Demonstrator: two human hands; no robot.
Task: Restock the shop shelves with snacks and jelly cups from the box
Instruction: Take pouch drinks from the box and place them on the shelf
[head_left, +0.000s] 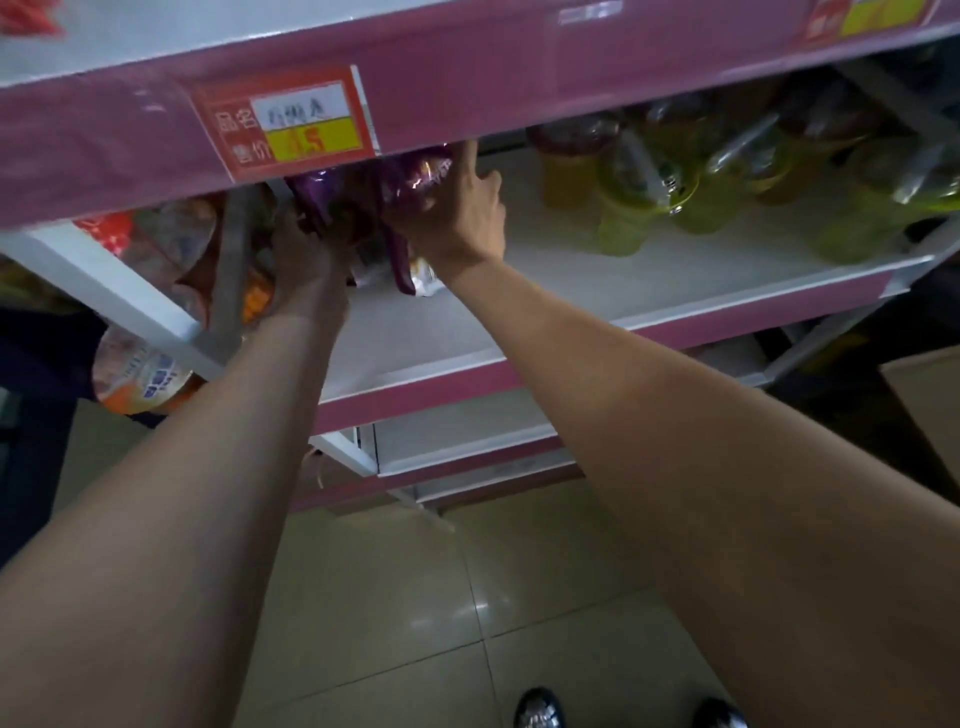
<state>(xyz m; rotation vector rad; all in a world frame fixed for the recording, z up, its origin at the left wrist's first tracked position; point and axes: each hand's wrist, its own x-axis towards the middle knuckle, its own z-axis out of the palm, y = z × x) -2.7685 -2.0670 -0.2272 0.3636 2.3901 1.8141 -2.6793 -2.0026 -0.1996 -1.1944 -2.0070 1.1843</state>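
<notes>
Both hands, left hand (306, 254) and right hand (457, 208), are gripping shiny purple foil snack packets (400, 208) on the white pink-edged shelf (571, 291); crammed packets risk sliding off; nearby yellow-green plastic jelly cups (628, 208) risk toppling.

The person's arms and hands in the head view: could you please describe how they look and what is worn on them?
Both forearms are bare, with no sleeves in view. The left hand and right hand show no gloves, watch or bracelets. Rings cannot be told, as the fingers are partly hidden.
</notes>
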